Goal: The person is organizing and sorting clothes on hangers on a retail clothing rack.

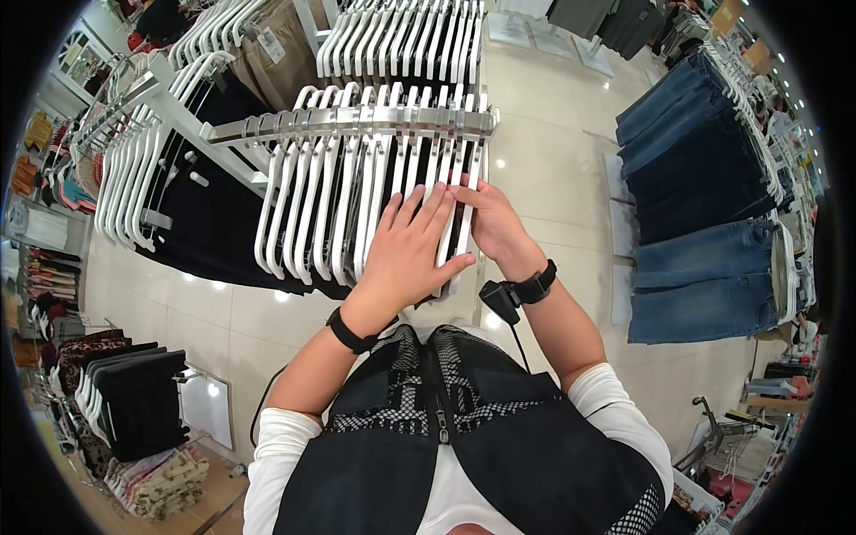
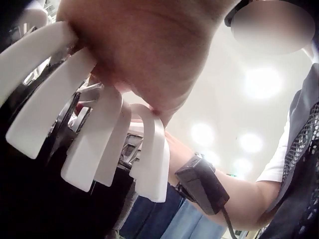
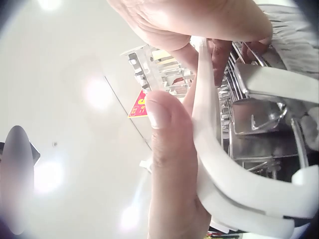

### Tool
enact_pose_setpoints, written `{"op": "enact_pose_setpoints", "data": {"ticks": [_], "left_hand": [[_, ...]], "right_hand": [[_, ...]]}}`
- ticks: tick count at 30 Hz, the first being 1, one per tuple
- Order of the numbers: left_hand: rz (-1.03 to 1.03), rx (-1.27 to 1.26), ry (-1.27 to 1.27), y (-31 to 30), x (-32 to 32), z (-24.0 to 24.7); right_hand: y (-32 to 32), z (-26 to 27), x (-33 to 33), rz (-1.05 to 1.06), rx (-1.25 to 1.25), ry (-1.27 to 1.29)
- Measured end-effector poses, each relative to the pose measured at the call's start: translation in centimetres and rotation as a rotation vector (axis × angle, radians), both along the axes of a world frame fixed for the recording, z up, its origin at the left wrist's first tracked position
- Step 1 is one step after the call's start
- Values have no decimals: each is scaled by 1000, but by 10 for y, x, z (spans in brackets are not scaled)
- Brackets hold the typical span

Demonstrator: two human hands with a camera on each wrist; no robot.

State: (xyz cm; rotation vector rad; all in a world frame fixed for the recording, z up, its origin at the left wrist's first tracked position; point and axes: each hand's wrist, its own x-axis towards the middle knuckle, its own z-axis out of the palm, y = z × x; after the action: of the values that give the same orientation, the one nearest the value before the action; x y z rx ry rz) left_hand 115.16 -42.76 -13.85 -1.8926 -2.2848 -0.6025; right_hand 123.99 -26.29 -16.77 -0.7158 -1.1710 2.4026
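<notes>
White clip hangers (image 1: 330, 192) hang in a row from a chrome rail (image 1: 357, 119), and black garments are partly visible below. My left hand (image 1: 406, 254) rests across the hangers with its fingers straight and spread, its thumb reaching to the right. Seen from below in the left wrist view, the palm (image 2: 149, 45) lies over several curved hanger arms (image 2: 94, 144). At the row's right end my right hand (image 1: 499, 223) holds the last white hanger (image 3: 209, 129), thumb in front, other fingers mostly hidden behind it. Metal clips show beside that hanger in the right wrist view.
More white hangers (image 1: 401, 45) fill the rail ahead, and tan trousers (image 1: 272, 58) hang to the left. Blue jeans (image 1: 700, 281) hang on a rack across the tiled aisle to the right. At lower left stand black garments (image 1: 138, 401) and folded clothes (image 1: 160, 481).
</notes>
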Motion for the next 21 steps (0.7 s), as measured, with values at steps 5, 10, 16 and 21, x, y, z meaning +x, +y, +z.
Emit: {"op": "enact_pose_setpoints", "data": {"ticks": [5,10,16,21], "left_hand": [[4,6,-4,-1,0,-2],[9,13,-22,-3,-1,-1],[-5,22,-17,-4,-1,1],[-32,111,-65,-18,-6,13]], "right_hand": [[-3,1,2,3,49,-13],[-1,7,6,42,97,-74],[6,-1,12,62,240,-151],[-4,17,35,-23,298,-204]]}}
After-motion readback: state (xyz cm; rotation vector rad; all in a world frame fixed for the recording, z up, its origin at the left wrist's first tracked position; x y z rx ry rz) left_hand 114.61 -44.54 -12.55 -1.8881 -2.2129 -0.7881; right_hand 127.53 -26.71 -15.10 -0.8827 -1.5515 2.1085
